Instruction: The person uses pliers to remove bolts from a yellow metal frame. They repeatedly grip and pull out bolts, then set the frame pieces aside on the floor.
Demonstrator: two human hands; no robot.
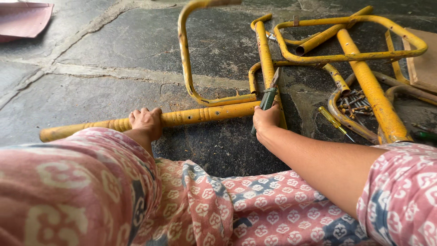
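Clenched around a long yellow-painted metal tube lying on the grey stone floor, the left hand seems to pin it steady, while the right hand grasps a green-handled tool set where the tube meets a bent yellow frame. Farther right, more yellow frame tubes lie tangled near a yellow-handled screwdriver and a heap of loose screws, within reach.
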